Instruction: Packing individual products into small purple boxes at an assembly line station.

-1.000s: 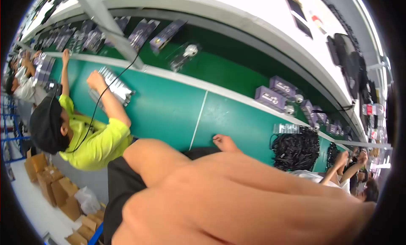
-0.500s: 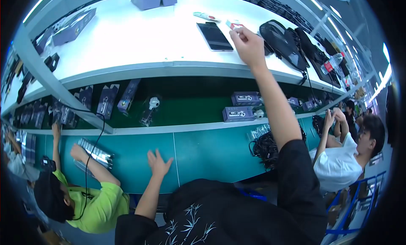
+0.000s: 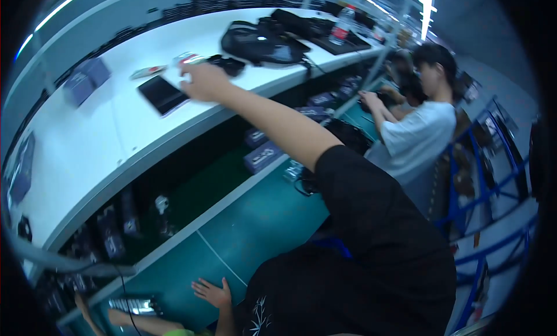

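Note:
Stretched over the white upper shelf (image 3: 125,124), my right hand (image 3: 204,82) is blurred, its fingers bent with a gap between them. It is beside the right edge of a dark smartphone (image 3: 162,94). A small red and white packet (image 3: 190,58) lies just beyond my fingers; whether they touch it is not clear. Nothing shows in the grasp. Lower down, my left hand (image 3: 213,293) is open, fingers spread, over the green work surface (image 3: 255,220), holding nothing.
A black mesh bag (image 3: 255,43) and a plastic bottle (image 3: 342,25) are farther along the shelf. Purple boxes (image 3: 264,156) stand beneath it. A co-worker in white (image 3: 418,133) sits at right; another person's arms (image 3: 139,321) reach in at lower left, near silvery packs (image 3: 136,306).
The view has swung right and tilted, shifting the shelf and phone leftward in the picture. My right hand remains near the phone and packet; my left hand stays spread over the green surface.

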Demonstrator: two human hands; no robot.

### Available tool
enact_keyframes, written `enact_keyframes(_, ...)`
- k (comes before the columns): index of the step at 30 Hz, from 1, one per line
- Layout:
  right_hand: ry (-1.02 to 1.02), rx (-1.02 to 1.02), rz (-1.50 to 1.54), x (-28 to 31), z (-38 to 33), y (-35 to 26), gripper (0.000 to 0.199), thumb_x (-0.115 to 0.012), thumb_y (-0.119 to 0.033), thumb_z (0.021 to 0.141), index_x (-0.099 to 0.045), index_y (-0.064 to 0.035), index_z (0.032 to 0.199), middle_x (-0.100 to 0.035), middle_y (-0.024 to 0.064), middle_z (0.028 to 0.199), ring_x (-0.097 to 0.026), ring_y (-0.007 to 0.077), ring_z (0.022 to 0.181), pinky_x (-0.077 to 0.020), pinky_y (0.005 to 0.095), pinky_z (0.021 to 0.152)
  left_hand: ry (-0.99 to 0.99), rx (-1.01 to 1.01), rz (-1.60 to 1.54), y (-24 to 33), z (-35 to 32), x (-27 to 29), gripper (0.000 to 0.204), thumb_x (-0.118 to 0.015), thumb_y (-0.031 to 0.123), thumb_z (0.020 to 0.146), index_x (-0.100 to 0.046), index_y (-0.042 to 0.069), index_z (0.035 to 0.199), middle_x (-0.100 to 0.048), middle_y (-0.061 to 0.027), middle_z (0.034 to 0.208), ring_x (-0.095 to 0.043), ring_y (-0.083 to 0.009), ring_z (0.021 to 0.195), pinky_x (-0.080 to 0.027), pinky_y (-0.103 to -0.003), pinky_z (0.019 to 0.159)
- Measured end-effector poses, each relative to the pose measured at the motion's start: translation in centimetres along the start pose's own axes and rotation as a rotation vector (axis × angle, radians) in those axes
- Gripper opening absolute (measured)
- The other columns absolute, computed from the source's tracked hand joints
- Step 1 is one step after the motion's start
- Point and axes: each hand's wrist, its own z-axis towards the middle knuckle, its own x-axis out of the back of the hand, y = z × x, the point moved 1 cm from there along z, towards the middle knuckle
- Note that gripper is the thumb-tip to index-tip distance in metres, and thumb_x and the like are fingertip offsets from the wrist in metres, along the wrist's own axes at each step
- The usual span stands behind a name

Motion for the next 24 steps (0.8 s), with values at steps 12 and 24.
enact_keyframes(12,0.113,0.015,0.007,0.2,-0.2,1.2,0.042,-0.059,-0.025,0.082,-0.062,-0.001,0.117,-0.067,0.0219,0.109,-0.062,0.0359,0.101,-0.0501,0.0404,0.089,-0.049,0.032,0.025,0.9,-0.5,2.4,0.096,-0.056,0.054,0.086,-0.02,-0.005,0.151,-0.008,-0.0311,0.158,-0.006,-0.0416,0.149,-0.007,-0.053,0.12)
enact_keyframes(24,0.278,0.162,-0.161,0.3,-0.2,2.1,0.042,-0.058,-0.025,0.081,-0.065,0.0006,0.114,-0.067,0.0208,0.104,-0.062,0.0343,0.095,-0.051,0.0387,0.086,-0.042,0.041,0.019,1.3,-0.8,2.4,0.095,-0.057,0.054,0.086,-0.021,-0.005,0.151,-0.007,-0.03,0.159,-0.005,-0.0399,0.15,-0.006,-0.052,0.121)
